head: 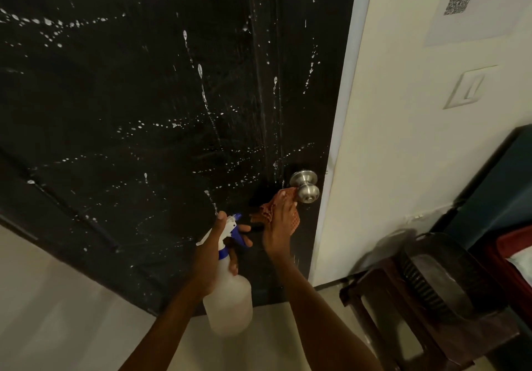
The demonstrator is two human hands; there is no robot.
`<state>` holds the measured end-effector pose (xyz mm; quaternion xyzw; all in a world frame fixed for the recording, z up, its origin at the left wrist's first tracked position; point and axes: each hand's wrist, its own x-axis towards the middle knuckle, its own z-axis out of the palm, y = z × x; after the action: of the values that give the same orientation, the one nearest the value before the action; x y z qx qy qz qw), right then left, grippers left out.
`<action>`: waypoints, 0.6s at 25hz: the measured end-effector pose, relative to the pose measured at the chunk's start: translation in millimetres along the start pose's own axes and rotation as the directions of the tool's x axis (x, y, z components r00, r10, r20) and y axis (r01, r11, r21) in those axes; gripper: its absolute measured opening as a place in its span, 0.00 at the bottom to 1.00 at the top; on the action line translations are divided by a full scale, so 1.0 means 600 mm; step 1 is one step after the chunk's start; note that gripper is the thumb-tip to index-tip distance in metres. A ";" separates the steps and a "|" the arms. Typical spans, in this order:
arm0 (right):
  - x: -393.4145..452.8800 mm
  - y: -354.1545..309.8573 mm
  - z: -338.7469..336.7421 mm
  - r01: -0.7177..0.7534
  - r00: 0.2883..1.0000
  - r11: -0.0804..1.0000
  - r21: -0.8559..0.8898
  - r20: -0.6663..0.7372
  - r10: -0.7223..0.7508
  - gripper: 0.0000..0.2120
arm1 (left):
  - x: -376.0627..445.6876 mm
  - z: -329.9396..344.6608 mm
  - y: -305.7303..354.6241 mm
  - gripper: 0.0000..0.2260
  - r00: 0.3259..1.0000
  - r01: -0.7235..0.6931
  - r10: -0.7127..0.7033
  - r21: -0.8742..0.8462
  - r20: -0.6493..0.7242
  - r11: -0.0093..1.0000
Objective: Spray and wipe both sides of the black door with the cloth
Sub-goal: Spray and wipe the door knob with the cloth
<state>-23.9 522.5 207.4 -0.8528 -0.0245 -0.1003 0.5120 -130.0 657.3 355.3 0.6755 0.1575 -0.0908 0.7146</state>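
Across most of the view stands the black door (144, 97), its face flecked with white spray drops and runs, not yet wiped. Its wet expanse lies up and to the left of both hands, so wiping likely calls for a sweep that way. To the right are a pale wall (403, 140) and a dark chair (417, 298). The left hand (213, 252) grips the spray bottle (229, 298), fingers curled round its neck. The right hand (280, 221), nearer the door, presses the reddish cloth (266, 212) against it, just beside the metal knob (305, 186), which stands in the cloth's way rightward.
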 end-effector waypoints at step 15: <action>0.028 -0.057 0.055 -0.275 0.936 0.827 0.491 -0.058 0.346 0.50 | 0.057 -0.085 0.037 0.36 0.965 0.018 -0.031 0.053 0.261 0.998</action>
<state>-7.4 566.5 225.3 -0.6840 0.1280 -0.0679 0.7149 -95.6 712.7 362.1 0.6735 0.0676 -0.1920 0.7106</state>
